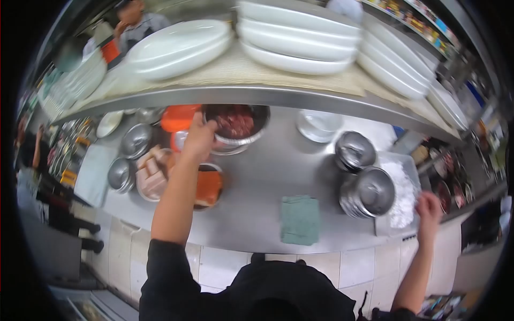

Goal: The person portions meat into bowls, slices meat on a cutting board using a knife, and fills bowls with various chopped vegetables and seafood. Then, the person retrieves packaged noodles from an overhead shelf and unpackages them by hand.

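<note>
My left hand [201,136] grips the rim of a metal bowl [247,141] that holds dark red meat [234,122], under the shelf's edge. Nearer to me, below that hand, are a container of orange food [208,187] and a bowl of pale pink blocks [152,179]. Out at the right, my right hand [430,207] hovers by a tray of white, crumbly stuff [401,192]; its fingers look curled, and whether they hold anything is too blurred to tell. Stacked metal bowls [375,191] stand left of the tray.
A green folded cloth [300,220] lies near the front edge of the steel counter [257,198]. Above, a shelf [257,94] carries stacked white dishes [300,40]. Clear bowls [319,125] stand at the back. Another person [140,27] is beyond the shelf.
</note>
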Available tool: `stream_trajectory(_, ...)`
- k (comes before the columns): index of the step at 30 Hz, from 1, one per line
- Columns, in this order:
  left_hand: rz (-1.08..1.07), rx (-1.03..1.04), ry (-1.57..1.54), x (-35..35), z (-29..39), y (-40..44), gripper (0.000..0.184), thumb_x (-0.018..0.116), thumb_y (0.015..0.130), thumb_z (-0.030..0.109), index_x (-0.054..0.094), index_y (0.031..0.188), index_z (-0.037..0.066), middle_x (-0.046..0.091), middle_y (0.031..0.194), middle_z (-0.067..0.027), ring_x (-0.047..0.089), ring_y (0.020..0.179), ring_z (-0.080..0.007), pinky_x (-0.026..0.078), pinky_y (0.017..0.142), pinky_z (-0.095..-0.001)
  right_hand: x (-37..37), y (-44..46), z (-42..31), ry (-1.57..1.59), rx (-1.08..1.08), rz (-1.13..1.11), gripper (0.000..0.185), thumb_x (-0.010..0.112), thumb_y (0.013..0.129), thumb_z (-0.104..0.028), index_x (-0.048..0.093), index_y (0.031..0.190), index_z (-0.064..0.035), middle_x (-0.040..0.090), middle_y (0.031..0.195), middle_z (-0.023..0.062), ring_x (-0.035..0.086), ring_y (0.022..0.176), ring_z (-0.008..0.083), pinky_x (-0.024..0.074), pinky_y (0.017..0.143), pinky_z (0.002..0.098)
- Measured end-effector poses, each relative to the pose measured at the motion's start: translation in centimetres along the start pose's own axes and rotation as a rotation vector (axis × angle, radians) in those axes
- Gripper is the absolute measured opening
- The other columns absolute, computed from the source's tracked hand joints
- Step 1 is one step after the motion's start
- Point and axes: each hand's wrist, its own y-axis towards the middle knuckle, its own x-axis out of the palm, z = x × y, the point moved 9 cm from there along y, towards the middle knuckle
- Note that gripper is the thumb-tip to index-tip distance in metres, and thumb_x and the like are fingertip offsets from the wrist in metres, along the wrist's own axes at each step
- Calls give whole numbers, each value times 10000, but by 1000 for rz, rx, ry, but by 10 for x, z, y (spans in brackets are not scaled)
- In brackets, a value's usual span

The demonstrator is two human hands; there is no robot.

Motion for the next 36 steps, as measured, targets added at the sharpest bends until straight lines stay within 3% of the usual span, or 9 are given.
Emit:
stream_trajectory(3, -266, -156, 12, 108, -21, -56, 601, 442, 842, -15, 332, 1416, 125, 575, 1150, -87, 646, 830, -191, 575, 567, -328, 102, -14, -106, -175, -452, -331, 148, 678, 817, 16, 673, 964, 4, 632, 878, 57, 584, 743, 123, 471, 647, 245)
stream_trajectory(7, -455, -236, 0, 229, -29, -127, 670, 457, 830, -15, 288, 1460, 138, 565, 1178, -100, 645, 849, -200, 568, 594, -333, 167, -8, -128, -333, -792, -443, 140, 687, 821, -123, 676, 947, -65, 618, 879, 129, 631, 813, 333, 517, 695, 410)
stream_trajectory(10, -580, -227, 13, 298, -48, -162, 704, 459, 824, -7, 250, 1480, 139, 545, 1217, -121, 642, 844, -197, 568, 604, -336, 198, 20, -76, -794, -660, -526, 332, 637, 835, -333, 641, 1070, -99, 610, 1079, 138, 659, 886, 323, 538, 749, 434)
stream_trajectory(11, -596, -221, 8, 318, -51, -170, 706, 458, 825, -8, 245, 1482, 139, 542, 1221, -123, 641, 850, -199, 568, 600, -334, 193, 31, -58, -914, -458, -626, 347, 630, 828, -325, 643, 1074, -80, 601, 1119, 159, 667, 925, 325, 543, 764, 439)
stream_trajectory(15, -662, -288, -9, 389, -69, -204, 723, 456, 828, -18, 212, 1492, 132, 535, 1226, -131, 645, 866, -205, 571, 581, -326, 143, 55, -17, -811, -492, -455, 286, 638, 785, -169, 620, 1021, -10, 622, 1033, 199, 683, 867, 344, 561, 713, 403)
stream_trajectory(20, -720, -342, -42, 450, -75, -235, 731, 469, 829, -26, 196, 1493, 113, 535, 1232, -147, 661, 875, -217, 587, 557, -327, 80, 61, 20, -883, -408, -467, 486, 751, 698, -193, 586, 1115, -6, 602, 1106, 185, 676, 919, 340, 556, 782, 415)
stream_trajectory(26, -849, -324, 28, 522, -81, -265, 697, 464, 829, -42, 228, 1465, 122, 542, 1207, -144, 661, 908, -252, 612, 602, -396, 26, 89, 75, -1045, -201, -459, 328, 694, 776, -250, 678, 1026, -39, 643, 1034, 153, 617, 1058, 293, 521, 830, 427)
stream_trajectory(30, -889, -383, 4, 549, -86, -276, 649, 448, 831, -40, 264, 1427, 142, 520, 1225, -138, 631, 1006, -278, 603, 670, -478, -22, 97, 81, -753, -292, -248, 210, 695, 790, -253, 736, 959, -135, 636, 1028, 129, 597, 1016, 324, 488, 867, 432)
stream_trajectory(36, -918, -470, 14, 578, -110, -285, 653, 418, 819, -44, 252, 1422, 144, 519, 1228, -164, 655, 979, -326, 611, 716, -504, -63, 102, 88, -306, -354, -164, 203, 759, 762, -236, 741, 896, -85, 583, 1013, 150, 574, 982, 341, 469, 860, 423)
